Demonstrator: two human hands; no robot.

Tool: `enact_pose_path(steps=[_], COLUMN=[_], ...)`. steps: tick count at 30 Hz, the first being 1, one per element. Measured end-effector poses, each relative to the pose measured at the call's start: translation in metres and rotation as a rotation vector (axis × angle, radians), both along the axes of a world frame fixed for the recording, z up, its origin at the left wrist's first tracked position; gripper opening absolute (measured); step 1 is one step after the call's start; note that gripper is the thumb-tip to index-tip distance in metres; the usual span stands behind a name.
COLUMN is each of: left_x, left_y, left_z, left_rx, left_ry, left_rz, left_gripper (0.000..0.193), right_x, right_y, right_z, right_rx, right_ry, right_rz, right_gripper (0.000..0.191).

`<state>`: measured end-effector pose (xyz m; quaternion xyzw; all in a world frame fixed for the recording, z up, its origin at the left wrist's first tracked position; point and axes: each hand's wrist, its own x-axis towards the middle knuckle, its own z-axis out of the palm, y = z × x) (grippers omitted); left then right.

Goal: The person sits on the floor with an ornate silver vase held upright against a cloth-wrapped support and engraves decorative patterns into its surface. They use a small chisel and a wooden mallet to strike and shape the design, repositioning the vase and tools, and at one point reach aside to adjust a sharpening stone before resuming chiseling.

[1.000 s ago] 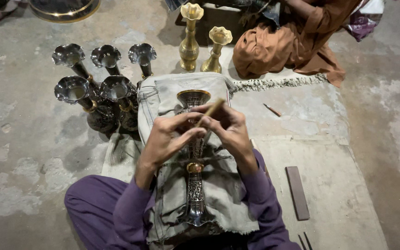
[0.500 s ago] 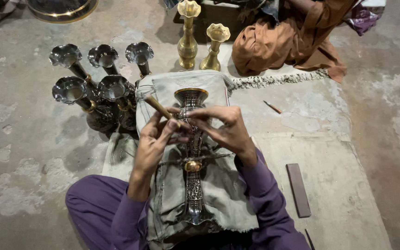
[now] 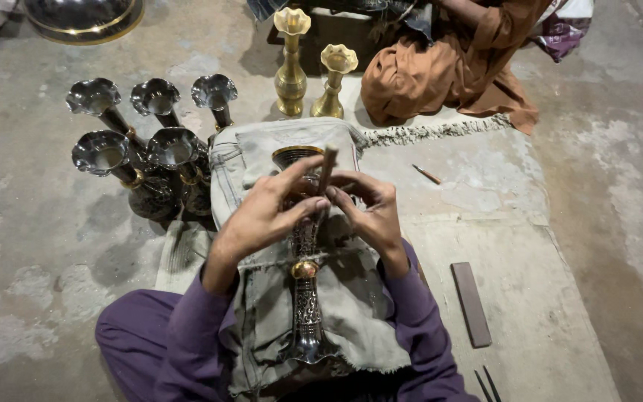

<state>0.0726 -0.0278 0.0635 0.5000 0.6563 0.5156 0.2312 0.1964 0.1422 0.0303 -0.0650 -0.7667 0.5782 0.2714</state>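
Head-worn view, steeply downward, close

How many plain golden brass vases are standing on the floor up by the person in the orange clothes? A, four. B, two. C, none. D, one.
B: two golden vases, a taller one and a shorter one, stand side by side on the floor next to the orange clothes, apart from the dark engraved vases at left.

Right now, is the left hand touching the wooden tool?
Touching. The head view shows the left hand with fingertips pressed against the wooden tool, above the engraved vase.
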Motion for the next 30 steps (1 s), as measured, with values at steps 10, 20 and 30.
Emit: enact_pose_path(steps=[10,20,30], left_x=[0.034,0.008,0.034], left_y=[-0.012,0.007,-0.018], left_z=[-0.039,-0.004,-0.031], left_rx=[0.485,0.213,0.265], left_ry=[-0.689,-0.126,-0.214], left_rz=[0.359,0.229,0.419], left_gripper=[0.065,0.057,0.050], right_x=[-0.022,0.003,-0.025], right_y=[0.000,0.002,0.003], right_z=[0.034,-0.005,0.023], right_rx=[0.508,0.375,0.655], right_ry=[0.136,0.110,0.230], right_rz=[0.196,-0.045,0.180], right_gripper=[0.033,0.032,0.034])
